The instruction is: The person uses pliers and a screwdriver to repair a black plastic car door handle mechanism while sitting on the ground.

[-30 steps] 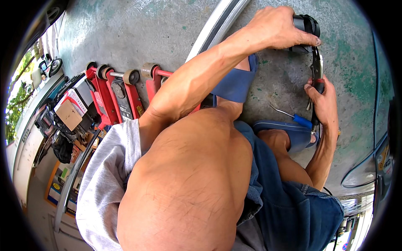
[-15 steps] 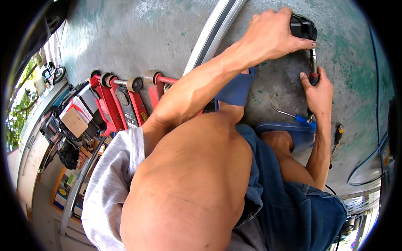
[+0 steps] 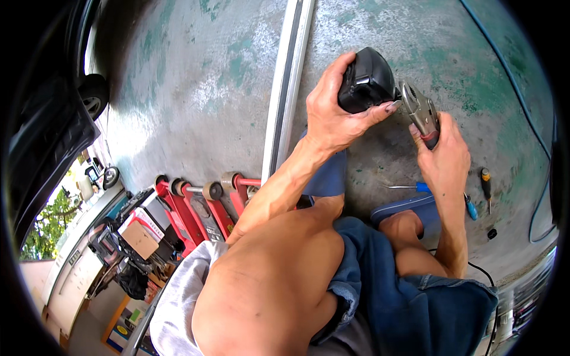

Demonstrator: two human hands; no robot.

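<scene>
My left hand (image 3: 331,110) is closed around a glossy black plastic part (image 3: 375,74), rounded and box-like, holding it up above the floor. The thumb lies along its lower edge. From the right, my right hand (image 3: 442,151) grips a pair of locking pliers (image 3: 421,113) with metal jaws and a dark, red-trimmed handle. The jaws point up and left, close beside the part's right side at a small dark stub. I cannot tell whether they are clamped on it.
A long silver trim strip (image 3: 287,77) lies on the worn floor. Near my sandals (image 3: 409,209) are a blue-handled pick (image 3: 420,187) and a yellow-black screwdriver (image 3: 486,187). Red floor jacks (image 3: 199,210) stand at left, below a dark car (image 3: 50,118). A blue hose (image 3: 510,77) runs along the right.
The black part and pliers have moved left and lower in view. The part is turned to show more of its face, and the pliers' jaws now show from the side.
</scene>
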